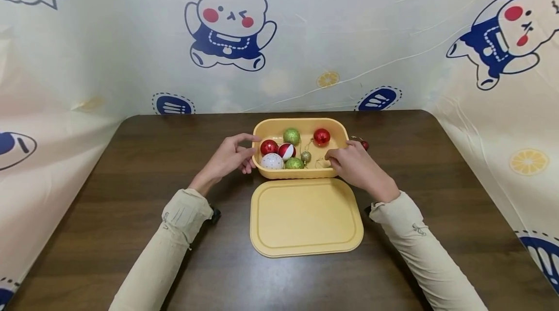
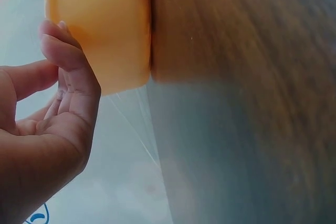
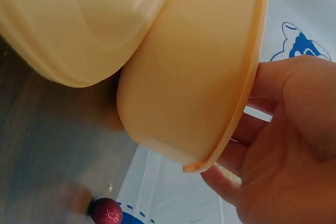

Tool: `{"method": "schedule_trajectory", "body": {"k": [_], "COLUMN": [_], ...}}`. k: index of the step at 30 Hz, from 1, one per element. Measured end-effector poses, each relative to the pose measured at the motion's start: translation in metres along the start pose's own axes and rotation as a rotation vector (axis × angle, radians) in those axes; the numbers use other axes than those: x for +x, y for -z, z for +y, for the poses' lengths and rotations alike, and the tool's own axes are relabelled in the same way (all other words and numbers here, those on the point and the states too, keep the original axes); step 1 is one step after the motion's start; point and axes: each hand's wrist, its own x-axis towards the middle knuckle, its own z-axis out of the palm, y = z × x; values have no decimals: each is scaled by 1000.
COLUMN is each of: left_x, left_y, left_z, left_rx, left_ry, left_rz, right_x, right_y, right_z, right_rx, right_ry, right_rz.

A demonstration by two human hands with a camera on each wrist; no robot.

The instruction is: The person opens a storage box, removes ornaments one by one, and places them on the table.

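Dark wooden table (image 1: 131, 214) has bare room both sides of yellow plastic tub (image 1: 301, 173). Left hand (image 1: 227, 159), fingers loose, touches its left rim; right hand (image 1: 355, 168) grips the right rim. Flat yellow lid (image 1: 305, 217) lies just in front.

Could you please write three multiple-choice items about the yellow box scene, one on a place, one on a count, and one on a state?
1. Where does the lid lie?
A. On the box
B. Flat on the table, on the person's side of the box
C. Behind the box, by the wall

2. How many plain red baubles lie inside the box?
A. Two
B. Four
C. None

3. What are the hands doing?
A. Both lifting the lid
B. Both resting flat on the table, away from the box
C. One at each end of the box

Answers:
1. B: the head view shows the lid flat on the table just in front of the open box.
2. A: one red bauble lies at the left, another at the right.
3. C: the left hand is at the left end and the right hand at the right end.
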Motion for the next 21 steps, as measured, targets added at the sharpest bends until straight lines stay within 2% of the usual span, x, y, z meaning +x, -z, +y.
{"method": "schedule_trajectory", "body": {"k": [7,13,21], "left_x": [1,0,0], "left_y": [-1,0,-1], "left_z": [-1,0,1], "left_rx": [14,21,8], "left_ry": [3,-2,-3], "left_rz": [11,11,2], "right_x": [0,1,1], "right_y": [-4,-7,-5], "right_z": [6,9,12], "right_rx": [106,181,196], "right_ry": [3,65,79], "right_rz": [-94,-102,-136]}}
